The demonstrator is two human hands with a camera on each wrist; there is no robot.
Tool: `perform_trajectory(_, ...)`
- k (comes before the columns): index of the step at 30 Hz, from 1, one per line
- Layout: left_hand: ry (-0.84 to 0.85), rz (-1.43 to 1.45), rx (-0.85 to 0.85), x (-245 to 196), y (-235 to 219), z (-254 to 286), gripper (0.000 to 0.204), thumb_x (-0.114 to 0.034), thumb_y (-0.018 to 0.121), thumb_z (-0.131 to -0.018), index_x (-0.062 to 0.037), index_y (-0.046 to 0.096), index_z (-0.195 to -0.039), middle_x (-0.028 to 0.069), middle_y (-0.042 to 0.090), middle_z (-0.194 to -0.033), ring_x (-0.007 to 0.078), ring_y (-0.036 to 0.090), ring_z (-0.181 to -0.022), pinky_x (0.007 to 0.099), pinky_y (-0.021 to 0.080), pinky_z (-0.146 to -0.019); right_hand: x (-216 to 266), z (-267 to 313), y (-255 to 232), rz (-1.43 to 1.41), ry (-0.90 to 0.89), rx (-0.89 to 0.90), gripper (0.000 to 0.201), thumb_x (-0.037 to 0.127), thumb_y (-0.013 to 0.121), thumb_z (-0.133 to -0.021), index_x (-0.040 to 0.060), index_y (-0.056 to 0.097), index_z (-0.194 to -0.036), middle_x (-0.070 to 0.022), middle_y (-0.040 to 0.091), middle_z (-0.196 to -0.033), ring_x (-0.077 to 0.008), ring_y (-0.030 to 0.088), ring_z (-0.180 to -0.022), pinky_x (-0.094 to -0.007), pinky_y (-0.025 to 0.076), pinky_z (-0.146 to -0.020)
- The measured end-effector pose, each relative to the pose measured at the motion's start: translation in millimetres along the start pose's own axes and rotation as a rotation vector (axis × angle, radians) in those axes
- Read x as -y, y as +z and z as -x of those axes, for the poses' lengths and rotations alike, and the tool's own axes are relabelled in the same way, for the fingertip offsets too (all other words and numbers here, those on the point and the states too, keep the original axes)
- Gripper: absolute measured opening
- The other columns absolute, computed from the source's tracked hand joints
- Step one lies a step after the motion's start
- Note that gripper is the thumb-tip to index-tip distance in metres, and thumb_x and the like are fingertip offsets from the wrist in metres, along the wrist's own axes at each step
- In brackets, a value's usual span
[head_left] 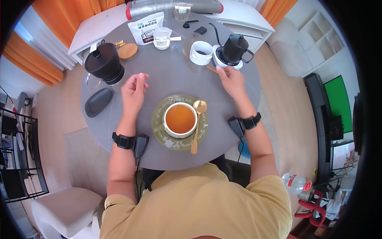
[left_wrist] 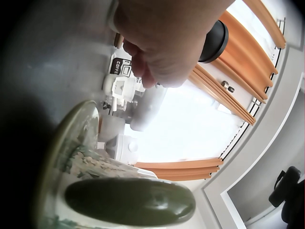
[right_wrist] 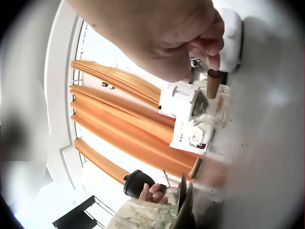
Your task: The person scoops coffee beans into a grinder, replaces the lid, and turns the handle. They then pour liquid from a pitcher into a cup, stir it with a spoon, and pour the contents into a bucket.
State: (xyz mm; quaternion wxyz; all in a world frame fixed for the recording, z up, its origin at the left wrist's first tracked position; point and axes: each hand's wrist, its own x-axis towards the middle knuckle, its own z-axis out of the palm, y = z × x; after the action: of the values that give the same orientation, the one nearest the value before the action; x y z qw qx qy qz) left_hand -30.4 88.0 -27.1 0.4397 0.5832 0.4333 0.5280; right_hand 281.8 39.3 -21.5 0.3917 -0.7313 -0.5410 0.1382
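Note:
Near the kettle, my right hand (head_left: 232,81) pinches one end of a short brown wooden stick (right_wrist: 213,85), its other end pointing toward a white cup (head_left: 200,58) with dark contents. My left hand (head_left: 134,92) hovers over the table's left side with loosely curled fingers and nothing in them. Between my forearms, a cup of amber liquid (head_left: 180,119) stands on a green patterned saucer (head_left: 159,135). A gold spoon (head_left: 197,127) lies along the saucer's right side. The black gooseneck kettle (head_left: 234,49) sits on a white base (head_left: 221,59) just beyond my right fingers.
A black grinder (head_left: 104,63) and a dark oblong case (head_left: 98,102) stand at the left. Behind are a round wooden lid (head_left: 127,51), a white coffee filter bag (head_left: 146,28), a white dripper (head_left: 162,40) and a clear glass (head_left: 182,12). The round grey table (head_left: 167,75) has a curved edge.

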Motion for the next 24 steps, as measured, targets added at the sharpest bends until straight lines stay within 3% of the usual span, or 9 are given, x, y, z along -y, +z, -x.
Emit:
perform_trajectory(2,0.002,0.004,-0.003,0.3,-0.2,0.8,0.03,-0.03,0.054,-0.095,-0.0027,0.066,-0.092,-0.0038,0.054,-0.065,0.001,0.044,-0.057,0.017,0.034,-0.051,28.1,31.0,-24.5,0.13,-0.11,-0.09,0.032,0.034,0.061,-0.087,0.002,0.064,-0.084,-0.0119,0.064,-0.07,-0.0225,0.061,-0.058,-0.029,0.047,-0.054)
perform_trajectory(5,-0.015,0.005,-0.001,-1.0,-0.4,2.0,0.03,-0.03,0.054,-0.095,-0.003,0.066,-0.092,-0.0036,0.055,-0.065,0.001,0.045,-0.057,0.0168,0.035,-0.052,52.5,82.0,-47.9,0.15,-0.505,0.133,0.014,0.016,0.069,-0.078,0.0084,0.065,-0.089,-0.0094,0.065,-0.079,-0.0262,0.06,-0.061,-0.0326,0.049,-0.055)
perform_trajectory(6,-0.019,0.0,0.012,0.1,-0.5,1.7,0.029,-0.03,0.054,-0.095,-0.003,0.066,-0.092,-0.0036,0.055,-0.066,0.001,0.045,-0.057,0.0169,0.035,-0.052,54.2,95.9,-50.6,0.152,-0.695,0.19,0.018,0.011,0.07,-0.074,0.0099,0.064,-0.091,-0.0074,0.064,-0.079,-0.0255,0.06,-0.061,-0.0339,0.049,-0.054)
perform_trajectory(8,-0.029,-0.003,0.019,0.1,0.1,2.5,0.029,-0.029,0.055,-0.095,-0.003,0.066,-0.092,-0.0036,0.055,-0.066,0.0011,0.045,-0.057,0.0171,0.035,-0.052,56.5,122.1,-51.1,0.139,-0.775,0.455,0.029,0.008,0.071,-0.07,0.0116,0.064,-0.098,-0.0046,0.058,-0.072,-0.0246,0.058,-0.06,-0.0352,0.048,-0.053)
perform_trajectory(12,-0.009,0.027,0.033,1.0,0.9,3.1,0.027,-0.028,0.056,-0.094,-0.0029,0.066,-0.092,-0.0039,0.056,-0.067,0.0008,0.045,-0.058,0.0171,0.035,-0.053,59.1,152.9,-33.4,0.124,-0.818,0.58,0.032,0.009,0.07,-0.07,0.0116,0.064,-0.101,-0.003,0.052,-0.066,-0.0221,0.057,-0.057,-0.0325,0.048,-0.051)
perform_trajectory(15,-0.014,0.023,0.057,3.5,-0.3,3.5,0.025,-0.027,0.057,-0.093,-0.0031,0.066,-0.092,-0.004,0.056,-0.068,0.0007,0.045,-0.059,0.0171,0.036,-0.054,50.6,159.7,-20.9,0.16,-0.855,0.506,0.033,0.008,0.069,-0.074,0.0127,0.065,-0.106,-0.0014,0.051,-0.063,-0.0199,0.054,-0.053,-0.0316,0.046,-0.048)
perform_trajectory(18,-0.025,-0.014,0.112,5.1,0.2,3.8,0.023,-0.025,0.06,-0.092,-0.003,0.066,-0.092,-0.0041,0.057,-0.068,0.0006,0.045,-0.059,0.0173,0.037,-0.054,45.2,160.5,-17.6,0.204,-0.948,0.463,0.026,0.008,0.068,-0.071,0.0078,0.066,-0.097,-0.0008,0.055,-0.066,-0.0178,0.058,-0.057,-0.0287,0.049,-0.049)
perform_trajectory(21,-0.028,-0.054,0.196,7.3,2.1,5.5,0.02,-0.022,0.062,-0.09,-0.003,0.066,-0.093,-0.005,0.057,-0.069,0.0011,0.045,-0.06,0.0178,0.038,-0.056,38.5,156.6,-21.1,-0.09,-0.878,0.438,0.027,0.003,0.067,-0.068,0.006,0.066,-0.095,-0.0019,0.061,-0.069,-0.0187,0.061,-0.06,-0.0278,0.05,-0.051)
perform_trajectory(24,-0.023,-0.112,0.283,5.6,2.2,8.4,0.017,-0.019,0.065,-0.088,-0.0036,0.067,-0.094,-0.0058,0.057,-0.071,0.0023,0.045,-0.061,0.0186,0.038,-0.057,44.3,148.1,-42.3,-0.178,-0.549,0.153,0.013,0.0,0.063,-0.079,0.0036,0.064,-0.092,-0.0047,0.064,-0.072,-0.0134,0.062,-0.065,-0.0249,0.049,-0.056)
